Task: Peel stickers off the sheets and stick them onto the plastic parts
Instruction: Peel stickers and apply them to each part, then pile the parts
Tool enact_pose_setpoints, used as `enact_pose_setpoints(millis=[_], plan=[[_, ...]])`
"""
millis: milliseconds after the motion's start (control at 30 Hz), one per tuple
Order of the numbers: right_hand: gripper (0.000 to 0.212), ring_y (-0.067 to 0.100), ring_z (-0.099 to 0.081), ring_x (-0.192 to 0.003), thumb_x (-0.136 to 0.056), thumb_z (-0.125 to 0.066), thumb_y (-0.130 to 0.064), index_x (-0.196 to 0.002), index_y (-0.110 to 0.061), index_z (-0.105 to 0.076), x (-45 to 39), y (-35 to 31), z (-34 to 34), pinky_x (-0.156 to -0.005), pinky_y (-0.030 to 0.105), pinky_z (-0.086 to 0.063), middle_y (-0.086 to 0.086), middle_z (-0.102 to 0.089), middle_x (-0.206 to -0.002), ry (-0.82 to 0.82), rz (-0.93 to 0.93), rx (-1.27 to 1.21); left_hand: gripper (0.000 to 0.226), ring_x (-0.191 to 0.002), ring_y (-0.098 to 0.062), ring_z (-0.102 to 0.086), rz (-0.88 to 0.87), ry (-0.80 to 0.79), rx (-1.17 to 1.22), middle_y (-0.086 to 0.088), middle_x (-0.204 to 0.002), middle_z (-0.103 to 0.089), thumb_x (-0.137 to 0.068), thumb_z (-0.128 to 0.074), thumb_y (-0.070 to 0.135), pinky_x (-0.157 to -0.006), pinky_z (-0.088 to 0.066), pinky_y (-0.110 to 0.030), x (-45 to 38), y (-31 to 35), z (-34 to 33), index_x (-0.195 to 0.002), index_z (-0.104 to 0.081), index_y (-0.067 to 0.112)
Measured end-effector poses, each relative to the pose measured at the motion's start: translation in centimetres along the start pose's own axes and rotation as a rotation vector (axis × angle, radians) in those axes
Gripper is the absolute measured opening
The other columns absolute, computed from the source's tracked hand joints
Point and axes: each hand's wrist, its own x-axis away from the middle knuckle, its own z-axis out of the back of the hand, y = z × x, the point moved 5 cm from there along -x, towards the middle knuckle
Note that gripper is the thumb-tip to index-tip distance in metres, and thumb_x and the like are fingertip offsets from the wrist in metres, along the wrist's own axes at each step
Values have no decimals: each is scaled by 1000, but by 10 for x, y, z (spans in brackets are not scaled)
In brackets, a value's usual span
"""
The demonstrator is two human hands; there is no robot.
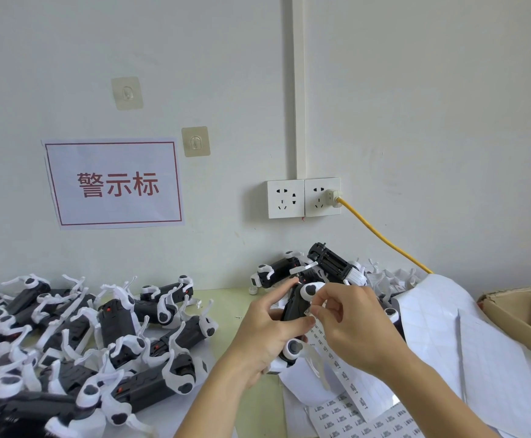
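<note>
Mid-task, seemingly: the left hand (265, 335) grips a plastic part (295, 314) centre-frame while the right hand (349, 320) pinches a sticker strip (337, 358) against it, a heap of parts (77, 336) at nine o'clock on the desk (226, 298), their labelling indiscernible.

Print on the sticker strip (340, 368) is too small to read.

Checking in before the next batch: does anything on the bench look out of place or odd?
One thing: a lone small sticker lies on the bare green table, away from the sticker sheets. The wall sign also hangs slightly crooked. Otherwise nothing looks damaged.
</note>
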Motion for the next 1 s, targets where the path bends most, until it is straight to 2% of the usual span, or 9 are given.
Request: enact_pose_setpoints(millis=[267, 367, 533, 633, 767, 833, 900, 967, 1000], plan=[[22, 9, -48, -52, -92, -65, -19, -74, -31, -61, 1, -5, 2, -52, 26, -39, -22, -54, -55, 15, 30, 65, 68, -66, -21, -67, 3, -3, 1, -14, -99, -75, -82, -80, 11, -66, -52, -19, 0, 0, 0, -138, -54, 39], [22, 7, -49, -52, -93, -64, -19, -75, -31, -61, 1, -7, 2, -51, 22, -36, -27, -53, -55, 14, 38, 81, 66, -67, -20, -67, 3, 0, -4, -14, -99, -75, -83, -79, 13, -65, -53, -19, 1, 1, 0, -137, -54, 41], [16, 7, -49, -54, -93, -64, -20, -79, -27, -66, 1, -10, 3, -52, 26, -40, -29, -52, -55, 29, 61, 114, 53, -66, -21, -67, -1, 26, 29, -9, -85, -75, -86, -77, 16, -64, -53, -22, 1, 2, 0, -128, -60, 44], [14, 3, -51, -57, -93, -65, -21, -81, -25, -68, 1, -12, 3, -55, 29, -44, -32, -52, -56, 35, 70, 127, 47, -66, -20, -68, -7, 41, 37, -5, -82, -76, -88, -74, 14, -63, -52, -22, 1, 2, -1, -120, -63, 47], [10, -7, -52, -66, -94, -65, -24, -87, -25, -72, 1, -12, 1, -54, 22, -36, -43, -49, -62, 48, 72, 155, 45, -64, -21, -68, -18, 72, 18, -6, -81, -75, -89, -72, 12, -63, -53, -22, 1, 3, 1, -120, -64, 44], [9, -6, -52, -64, -93, -66, -25, -88, -26, -74, 1, -14, 1, -53, 22, -34, -40, -50, -59, 74, 73, 165, 45, -62, -21, -67, -26, 89, 5, -7, -80, -74, -89, -71, 12, -61, -53, -21, 1, 4, 1, -119, -64, 44], [8, 0, -50, -56, -91, -69, -25, -88, -27, -76, 2, -16, 3, -53, 23, -35, -28, -50, -51, 107, 79, 176, 44, -61, -21, -66, -38, 97, -12, -7, -77, -73, -89, -70, 12, -60, -52, -20, 1, 4, 1, -118, -63, 45], [7, 3, -44, -47, -89, -72, -25, -86, -27, -77, 3, -18, 4, -53, 24, -38, -14, -41, -41, 137, 84, 193, 44, -60, -21, -65, -48, 95, -24, -7, -75, -72, -90, -69, 12, -60, -52, -20, 2, 4, 0, -116, -63, 46], [6, 4, -41, -45, -87, -73, -25, -84, -28, -78, 4, -18, 4, -53, 24, -39, -13, -35, -39, 148, 85, 201, 43, -60, -21, -65, -51, 94, -25, -8, -75, -71, -90, -68, 12, -60, -53, -20, 2, 4, 1, -115, -64, 47]])
